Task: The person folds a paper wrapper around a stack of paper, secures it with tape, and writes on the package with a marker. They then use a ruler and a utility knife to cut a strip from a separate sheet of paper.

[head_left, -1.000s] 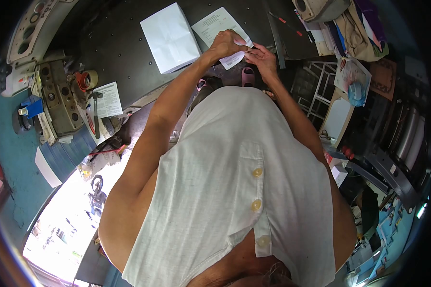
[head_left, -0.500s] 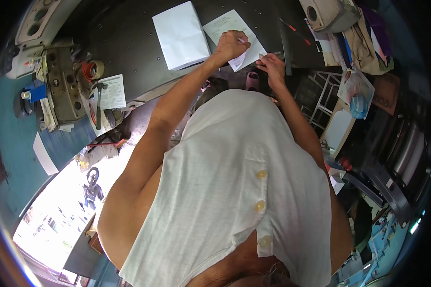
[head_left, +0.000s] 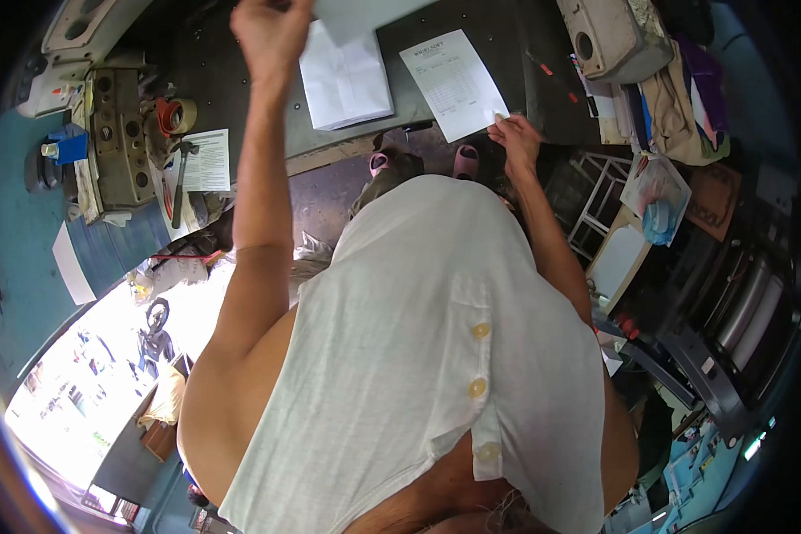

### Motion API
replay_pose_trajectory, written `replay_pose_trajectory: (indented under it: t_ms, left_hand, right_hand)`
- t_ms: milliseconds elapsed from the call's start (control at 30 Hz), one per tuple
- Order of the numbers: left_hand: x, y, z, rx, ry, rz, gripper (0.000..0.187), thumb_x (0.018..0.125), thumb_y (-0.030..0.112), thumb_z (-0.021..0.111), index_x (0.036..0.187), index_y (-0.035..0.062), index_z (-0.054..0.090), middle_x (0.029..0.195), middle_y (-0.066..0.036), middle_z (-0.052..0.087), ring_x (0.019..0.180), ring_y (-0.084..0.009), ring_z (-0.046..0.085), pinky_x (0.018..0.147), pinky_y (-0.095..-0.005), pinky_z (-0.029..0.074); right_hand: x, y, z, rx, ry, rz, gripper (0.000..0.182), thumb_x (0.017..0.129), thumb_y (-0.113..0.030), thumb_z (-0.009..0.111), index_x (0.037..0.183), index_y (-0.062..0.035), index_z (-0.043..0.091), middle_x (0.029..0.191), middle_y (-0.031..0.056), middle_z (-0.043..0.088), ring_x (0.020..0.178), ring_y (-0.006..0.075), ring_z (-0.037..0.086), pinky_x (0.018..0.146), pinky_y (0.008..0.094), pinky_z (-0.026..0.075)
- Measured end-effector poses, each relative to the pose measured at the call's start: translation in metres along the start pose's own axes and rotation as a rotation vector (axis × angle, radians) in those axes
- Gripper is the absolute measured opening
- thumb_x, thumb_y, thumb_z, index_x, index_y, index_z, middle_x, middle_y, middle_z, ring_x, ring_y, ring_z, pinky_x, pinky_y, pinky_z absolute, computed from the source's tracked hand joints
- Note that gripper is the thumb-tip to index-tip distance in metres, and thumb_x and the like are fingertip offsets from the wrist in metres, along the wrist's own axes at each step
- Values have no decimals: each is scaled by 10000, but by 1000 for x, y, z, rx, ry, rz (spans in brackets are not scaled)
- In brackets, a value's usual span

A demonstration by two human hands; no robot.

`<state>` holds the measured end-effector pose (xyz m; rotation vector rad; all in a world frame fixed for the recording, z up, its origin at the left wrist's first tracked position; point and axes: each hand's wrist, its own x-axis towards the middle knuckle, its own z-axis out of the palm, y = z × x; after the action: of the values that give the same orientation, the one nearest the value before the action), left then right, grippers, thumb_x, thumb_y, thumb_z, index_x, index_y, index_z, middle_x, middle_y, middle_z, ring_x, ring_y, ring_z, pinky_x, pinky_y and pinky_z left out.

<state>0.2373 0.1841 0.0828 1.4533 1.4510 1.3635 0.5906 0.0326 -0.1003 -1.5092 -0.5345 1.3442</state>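
At the top edge, my left hand [head_left: 271,36] is raised, its fingers partly cut off by the frame. A pale, blurred paper sheet [head_left: 374,12] extends from it over the white paper stack [head_left: 345,87]. My right hand [head_left: 518,141] pinches the lower right corner of a printed form [head_left: 454,84], which lies on the dark table [head_left: 280,142] right of the stack and reaches over its front edge.
On the left are a hammer [head_left: 180,182], a tape roll [head_left: 183,116], a printed sheet [head_left: 208,160] and a blue box [head_left: 69,145]. A red-and-black pen [head_left: 540,64], a metal housing [head_left: 610,40] and piled cloths [head_left: 676,102] are on the right.
My left hand has moved up and left from the printed papers, with a sheet raised beside it. The form beneath now shows fully. My right hand has shifted slightly down and right.
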Motion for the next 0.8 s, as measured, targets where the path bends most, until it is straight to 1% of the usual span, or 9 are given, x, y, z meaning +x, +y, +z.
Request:
replay_pose_trajectory:
  t_ms: [33,200,233,333,433,533,667,700,800]
  left_hand:
    - [-4,22,-3,72,195,179,136,814,94,749,905,3,706,855,-35,720,780,-106,658,723,-252,524]
    - [-39,41,-13,358,277,216,121,846,96,722,919,2,704,921,-58,727,804,-108,659,711,-255,538]
    - [-48,39,-8,305,257,253,110,792,94,708,881,30,697,875,-78,739,777,-167,703,731,-291,557]
    - [-75,25,7,340,176,309,126,781,45,704,904,31,680,894,-62,736,784,-168,696,715,-302,557]
    - [-101,18,26,465,69,360,136,760,13,688,890,33,650,940,-65,728,851,-219,698,720,-309,552]
    - [-111,31,47,402,37,347,145,748,-20,680,881,23,639,964,-91,721,870,-249,694,736,-319,552]
    - [-100,47,86,231,23,477,173,715,-87,672,857,-3,620,962,-140,708,866,-276,687,759,-352,550]
    - [-99,55,93,276,-28,468,161,773,-86,671,900,2,629,1019,-137,706,947,-230,689,866,-327,547]
    - [-89,75,119,285,-73,577,178,751,-94,693,887,3,631,1014,-141,703,924,-248,682,822,-334,536]
  right_hand:
    - [1,-2,-3,-3,-2,-3,91,893,-45,684,926,11,620,803,99,678,679,161,673,609,264,555]
    - [6,-4,-15,-16,-1,1,119,895,-63,690,950,6,610,816,97,683,707,153,680,626,252,552]
    - [5,-5,-16,-19,-5,6,126,896,-71,692,956,1,607,819,95,684,719,149,682,637,247,553]
    - [1,-14,-17,-12,11,2,125,896,-67,691,968,1,616,813,81,681,701,137,669,631,243,546]
    - [1,-28,-23,-71,78,-42,123,893,-69,694,971,3,630,798,61,672,667,118,643,622,232,526]
    - [5,-37,-47,-42,65,-110,120,887,-78,707,965,-7,649,786,38,662,643,95,614,612,222,504]
    - [1,-57,-80,-110,131,-242,99,879,-101,728,929,-35,673,788,9,659,684,70,604,612,215,489]
    - [1,-62,-91,-158,152,-272,95,879,-104,730,918,-38,673,793,6,659,703,72,610,613,217,490]
    - [8,-75,-121,-136,282,-302,102,881,-90,722,932,-20,667,790,27,660,683,90,617,589,230,516]
